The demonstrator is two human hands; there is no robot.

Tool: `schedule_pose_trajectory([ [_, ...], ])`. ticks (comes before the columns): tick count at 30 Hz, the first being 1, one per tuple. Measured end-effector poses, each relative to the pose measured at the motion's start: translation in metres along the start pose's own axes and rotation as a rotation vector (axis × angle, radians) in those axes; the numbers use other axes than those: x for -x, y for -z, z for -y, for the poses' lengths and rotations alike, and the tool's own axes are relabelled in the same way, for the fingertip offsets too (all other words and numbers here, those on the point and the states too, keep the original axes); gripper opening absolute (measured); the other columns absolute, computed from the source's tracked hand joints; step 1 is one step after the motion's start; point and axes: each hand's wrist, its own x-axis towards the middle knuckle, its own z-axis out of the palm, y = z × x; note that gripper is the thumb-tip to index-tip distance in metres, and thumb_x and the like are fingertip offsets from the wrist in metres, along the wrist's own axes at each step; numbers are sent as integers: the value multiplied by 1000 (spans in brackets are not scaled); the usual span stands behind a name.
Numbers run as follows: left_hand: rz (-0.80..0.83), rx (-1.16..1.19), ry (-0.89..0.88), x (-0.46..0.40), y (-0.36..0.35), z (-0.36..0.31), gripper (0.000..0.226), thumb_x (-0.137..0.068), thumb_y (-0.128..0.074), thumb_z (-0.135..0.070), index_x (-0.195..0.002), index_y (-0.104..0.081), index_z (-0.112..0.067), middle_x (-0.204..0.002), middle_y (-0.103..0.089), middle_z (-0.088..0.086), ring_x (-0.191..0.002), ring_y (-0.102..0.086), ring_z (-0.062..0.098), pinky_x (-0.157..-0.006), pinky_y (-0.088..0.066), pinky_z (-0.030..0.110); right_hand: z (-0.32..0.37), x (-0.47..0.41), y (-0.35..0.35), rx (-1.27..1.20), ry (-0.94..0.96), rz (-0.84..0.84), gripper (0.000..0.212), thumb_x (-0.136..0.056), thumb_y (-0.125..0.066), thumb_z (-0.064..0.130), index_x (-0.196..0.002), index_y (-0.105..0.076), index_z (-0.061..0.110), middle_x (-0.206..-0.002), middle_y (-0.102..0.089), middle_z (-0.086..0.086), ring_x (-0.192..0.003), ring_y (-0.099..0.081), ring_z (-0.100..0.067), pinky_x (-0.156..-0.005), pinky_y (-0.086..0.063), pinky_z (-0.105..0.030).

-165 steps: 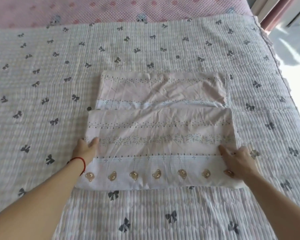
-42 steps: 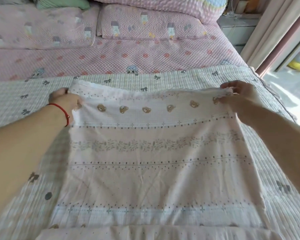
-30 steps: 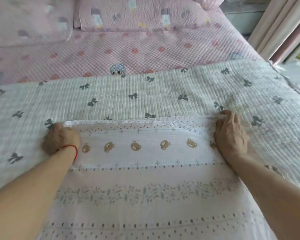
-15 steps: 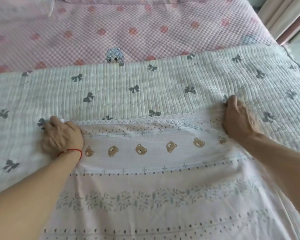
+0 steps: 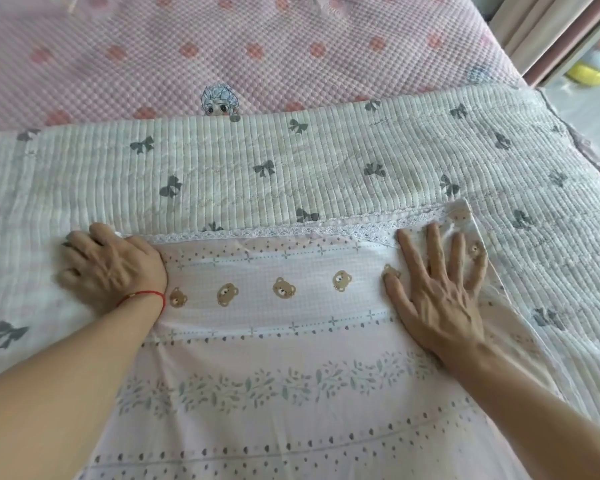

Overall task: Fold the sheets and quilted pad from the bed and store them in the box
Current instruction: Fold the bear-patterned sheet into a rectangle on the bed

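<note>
A pale pink sheet (image 5: 291, 375) printed with small bears, leaf bands and a lace edge lies flat in front of me. It rests on the white quilted pad (image 5: 326, 174) patterned with grey bows. My left hand (image 5: 111, 268), a red cord at its wrist, covers the sheet's far left corner with curled fingers; whether it pinches the cloth is hidden. My right hand (image 5: 437, 285) lies flat with spread fingers on the sheet near the far right corner. No box is in view.
Beyond the pad lies a pink quilted bed cover (image 5: 257, 50) with red dots and a small cartoon face. Curtains (image 5: 548, 32) hang at the upper right, with bright floor beside the bed's right edge (image 5: 589, 154).
The sheet's bear-printed edge was lifted, carried away from me and laid down on the pad. My right hand has let go of the corner and now lies flat on the sheet.
</note>
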Motion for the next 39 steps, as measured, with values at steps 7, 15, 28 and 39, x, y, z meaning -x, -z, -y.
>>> schedule_pose_trajectory([
  [7, 85, 185, 23, 5, 36, -7, 42, -86, -36, -23, -123, -45, -7, -129, -48, 26, -119, -47, 44, -92, -37, 56, -9, -11, -20, 5, -26, -68, 71, -96, -3, 70, -158, 19, 44, -168, 29, -2, -154, 24, -35, -118, 10, -70],
  [15, 440, -223, -509, 165, 82, 30, 72, -94, 12, -61, -159, 18, -32, -168, 18, 11, -154, 11, 43, -111, 1, 79, -12, -15, -21, 8, -25, -56, 73, -94, 4, 76, -158, 20, 44, -169, 23, -6, -155, 18, -38, -118, 9, -71],
  [28, 532, -139, -553, 239, 182, 78, 67, -100, -10, -60, -155, 24, -42, -166, 29, -2, -152, 27, 33, -113, 13, 75, -62, 285, 14, 54, 58, 98, 76, -90, -9, 71, -161, 1, 45, -169, 22, 5, -154, 27, -25, -119, 14, -68],
  [39, 528, -230, -571, 347, 221, 179, 62, -104, -13, -53, -163, -4, -34, -171, 9, 5, -156, 11, 31, -115, 2, 76, -97, 338, -21, -9, 75, 10, 74, -100, -13, 60, -163, 12, 30, -171, 20, -2, -157, 19, -25, -120, 12, -66],
])
